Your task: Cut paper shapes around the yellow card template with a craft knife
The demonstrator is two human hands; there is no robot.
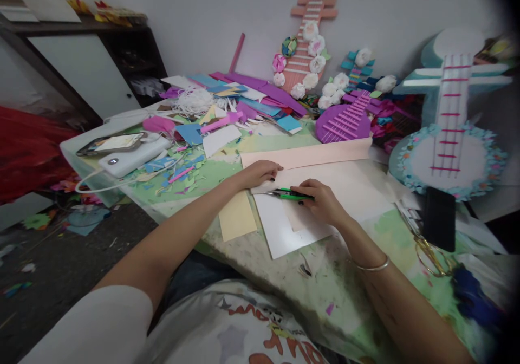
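My right hand (323, 200) is closed around a green and black utility knife (290, 193), its tip pointing left across the sheets. My left hand (260, 174) lies on the left part of a pale pink sheet (325, 155), fingers stretched out and holding nothing, close to the knife's tip. The pink sheet's far edge is folded or curled over. Under both hands are a white sheet (276, 231) with a glossy face and larger pale paper. A cream-yellow piece (238, 218) pokes out below my left wrist.
Paper scraps (179, 174) and strips crowd the table's left side, beside a phone (114, 143) and a white power bank (134, 157). Decorated paper instruments (311, 55) stand at the back. Gold-handled scissors (433, 255) and a black phone (439, 220) lie on the right.
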